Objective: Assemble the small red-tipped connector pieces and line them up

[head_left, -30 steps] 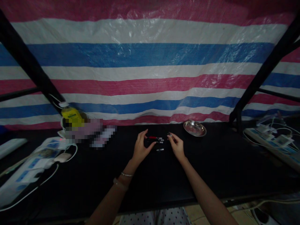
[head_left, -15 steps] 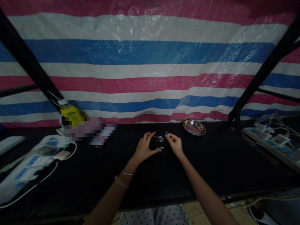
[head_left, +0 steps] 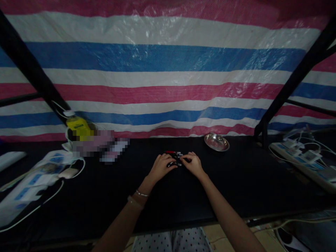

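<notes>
A: What fills the most space?

B: A striped sheet (head_left: 168, 57) across the upper frame, hanging behind the black desk (head_left: 168, 203). Then two power strips: one at the lower left (head_left: 15, 206), one at the right edge (head_left: 283, 148), both tangled with cables.

A: In the way?

B: Hardly; they lie well apart from the middle, where the work is. A yellow bottle (head_left: 78, 124) is at centre left, beside things blurred beyond telling.

A: And the hands?

B: Near the centre, close together, probably because what they handle is so small. The left hand (head_left: 160, 166) curves, thumb apart from the fingers, around a dark item; whether it grips or merely steadies it, I can't tell. The right hand (head_left: 193, 164) has its fingertips bunched just beside it; I can't tell if anything is pinched there.

A: What else is near?

B: A shiny metal dish (head_left: 216, 141), right of centre, set clear of both hands. Smallest are the slender items: a red item (head_left: 171, 152) lying just beyond the fingers, and the dark item (head_left: 172, 163) with its silvery end pointing right. The fingers themselves block the view between those two.
</notes>
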Motion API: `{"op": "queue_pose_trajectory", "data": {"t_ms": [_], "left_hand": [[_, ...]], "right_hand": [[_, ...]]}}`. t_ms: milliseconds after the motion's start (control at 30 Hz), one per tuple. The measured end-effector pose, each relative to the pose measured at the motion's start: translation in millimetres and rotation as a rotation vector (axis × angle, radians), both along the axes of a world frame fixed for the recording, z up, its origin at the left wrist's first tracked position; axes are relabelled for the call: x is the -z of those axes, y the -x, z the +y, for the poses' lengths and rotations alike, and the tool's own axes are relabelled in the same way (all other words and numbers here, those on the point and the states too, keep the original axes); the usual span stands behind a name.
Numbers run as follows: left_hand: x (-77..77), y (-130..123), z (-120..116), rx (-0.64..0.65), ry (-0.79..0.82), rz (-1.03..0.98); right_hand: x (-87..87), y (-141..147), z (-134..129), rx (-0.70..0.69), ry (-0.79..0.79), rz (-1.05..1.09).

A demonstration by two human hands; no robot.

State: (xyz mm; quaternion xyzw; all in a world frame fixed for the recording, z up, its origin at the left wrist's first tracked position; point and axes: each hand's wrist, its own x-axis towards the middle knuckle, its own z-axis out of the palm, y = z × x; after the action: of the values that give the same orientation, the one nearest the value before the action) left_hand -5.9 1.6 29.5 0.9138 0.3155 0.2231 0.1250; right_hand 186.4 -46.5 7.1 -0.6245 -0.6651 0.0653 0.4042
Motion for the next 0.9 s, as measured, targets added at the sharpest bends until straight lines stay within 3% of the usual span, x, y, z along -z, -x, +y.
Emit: {"op": "queue_pose_trajectory", "data": {"t_ms": [267,500,700,900], "left_hand": [[0.2,2.1,0.2,0.03,-0.017,-0.026],[2.4,-6.3,-6.6,0.149,-0.012,-0.014],[3.1,-4.6,-1.9,0.083,-0.009,-0.012],[-7.8,11.8,3.8,-0.052,-0.018,0.044]], "right_hand": [[-7.6,5.8,-25.7,0.106,0.022,-0.126],[2.5,10.8,-53.4,0.195,0.056,-0.317],[6.6,-0.7,-28.1,0.284,0.076,-0.317],[7.7,-7.0,-0.7,0.25,0.087,-0.322]]}}
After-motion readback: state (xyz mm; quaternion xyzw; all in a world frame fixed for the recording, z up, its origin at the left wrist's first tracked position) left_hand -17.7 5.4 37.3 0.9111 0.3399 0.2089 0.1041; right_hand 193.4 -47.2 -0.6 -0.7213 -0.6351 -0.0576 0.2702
